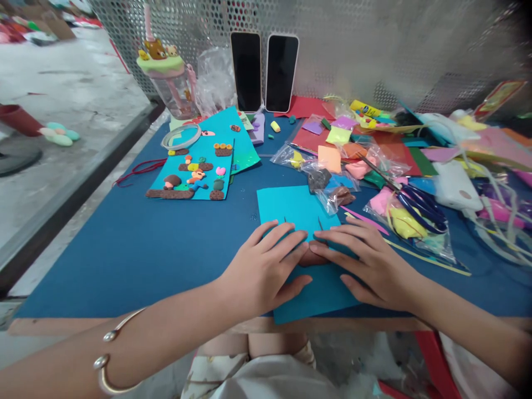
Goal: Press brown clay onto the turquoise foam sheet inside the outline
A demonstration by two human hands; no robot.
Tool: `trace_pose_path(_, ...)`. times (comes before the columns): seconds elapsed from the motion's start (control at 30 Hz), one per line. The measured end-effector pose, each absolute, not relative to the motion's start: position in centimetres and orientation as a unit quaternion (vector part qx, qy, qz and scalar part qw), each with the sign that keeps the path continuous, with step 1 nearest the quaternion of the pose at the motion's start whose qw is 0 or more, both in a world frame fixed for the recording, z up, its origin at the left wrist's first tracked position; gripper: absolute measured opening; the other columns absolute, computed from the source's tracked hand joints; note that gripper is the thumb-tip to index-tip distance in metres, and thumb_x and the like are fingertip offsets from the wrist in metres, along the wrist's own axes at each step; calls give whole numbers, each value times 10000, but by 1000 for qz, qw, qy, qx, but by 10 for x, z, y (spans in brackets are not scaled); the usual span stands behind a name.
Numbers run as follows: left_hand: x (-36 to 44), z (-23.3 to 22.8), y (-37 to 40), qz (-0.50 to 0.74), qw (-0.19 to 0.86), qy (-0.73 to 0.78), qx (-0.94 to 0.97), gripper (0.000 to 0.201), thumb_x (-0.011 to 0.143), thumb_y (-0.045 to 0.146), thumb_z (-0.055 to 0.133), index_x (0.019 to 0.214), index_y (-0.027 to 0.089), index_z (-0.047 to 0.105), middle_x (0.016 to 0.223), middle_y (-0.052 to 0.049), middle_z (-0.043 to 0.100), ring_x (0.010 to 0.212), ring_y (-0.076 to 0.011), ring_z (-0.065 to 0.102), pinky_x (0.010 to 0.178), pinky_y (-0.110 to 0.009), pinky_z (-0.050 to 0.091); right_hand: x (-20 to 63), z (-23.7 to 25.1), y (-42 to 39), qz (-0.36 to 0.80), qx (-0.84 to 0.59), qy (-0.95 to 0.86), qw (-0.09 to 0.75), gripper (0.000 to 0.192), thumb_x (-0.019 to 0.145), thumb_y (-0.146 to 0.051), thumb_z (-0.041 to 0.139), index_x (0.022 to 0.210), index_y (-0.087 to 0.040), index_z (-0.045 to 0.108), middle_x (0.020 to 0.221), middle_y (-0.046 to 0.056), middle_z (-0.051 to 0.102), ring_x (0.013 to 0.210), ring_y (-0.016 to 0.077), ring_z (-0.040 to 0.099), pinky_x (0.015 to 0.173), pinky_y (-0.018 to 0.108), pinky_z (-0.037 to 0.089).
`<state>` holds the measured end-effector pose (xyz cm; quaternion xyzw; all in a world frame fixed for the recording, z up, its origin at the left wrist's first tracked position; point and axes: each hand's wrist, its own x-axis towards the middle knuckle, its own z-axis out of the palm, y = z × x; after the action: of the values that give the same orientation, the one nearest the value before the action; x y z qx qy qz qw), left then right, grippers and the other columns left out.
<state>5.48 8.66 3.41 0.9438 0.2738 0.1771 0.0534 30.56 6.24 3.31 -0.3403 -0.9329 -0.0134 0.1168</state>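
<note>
The left hand (261, 266) and right hand (369, 263) are laid flat, fingers spread and released, on a turquoise sheet (291, 208) at the bench's (124, 249) near edge. Scissors (415, 205) are seen just beyond, among bagged clay.

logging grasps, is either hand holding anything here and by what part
Nothing is gripped. The left hand and right hand lie flat, palms down, on the teal sheet, pressing its near middle, fingertips meeting.
</note>
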Motion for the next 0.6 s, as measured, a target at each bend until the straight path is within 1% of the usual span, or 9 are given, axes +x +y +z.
trace_pose_path(0.2,54,34,86,175,54,279,943,418,950,391,426,1251,136,567,1303,-112,585,1255,-277,464,1091,-473,354,307,34,62,-25,-342,-929,141,493,841,-224,476,1333,-206,500,1363,102,514,1218,275,455,1047,499,368)
trace_pose_path(0.33,54,33,86,175,52,278,943,400,949,378,432,1242,144,575,1301,-115,586,1252,-284,466,1079,-483,366,307,33,62,-44,-333,-932,137,473,837,-222,486,1307,-232,543,1357,93,522,1210,281,462,1048,522,359)
trace_pose_path(0.47,54,32,86,178,46,277,943,407,950,380,432,1244,136,571,1300,-101,588,1248,-284,472,1083,-471,359,305,32,61,-67,-345,-926,141,413,845,-217,486,1244,-210,590,1336,101,539,1201,286,466,1057,548,339)
trace_pose_path(0.6,54,32,86,178,39,276,944,414,953,382,420,1250,133,568,1302,-88,590,1245,-284,474,1084,-462,354,306,33,61,-69,-352,-921,150,428,854,-216,477,1273,-188,560,1327,111,540,1196,281,470,1069,545,334)
